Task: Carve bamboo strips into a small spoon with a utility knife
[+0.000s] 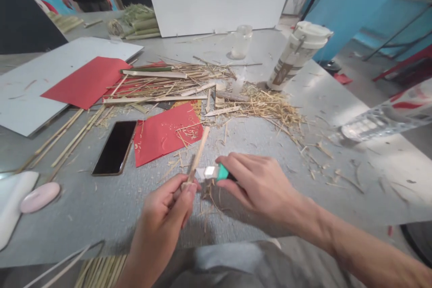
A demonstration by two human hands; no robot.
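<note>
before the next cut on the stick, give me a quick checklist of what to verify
1. Left hand pinches the stick at its near end: ok.
2. Right hand wraps the knife handle: ok.
3. Blade meets the stick just above the left fingers: not ok, very close to them.
4. Which way the blade edge faces: cannot tell.
5. Phone lies left of the hands, apart from the knife: ok.
6. Shavings lie on the table under the hands: not ok, cluttered.
</note>
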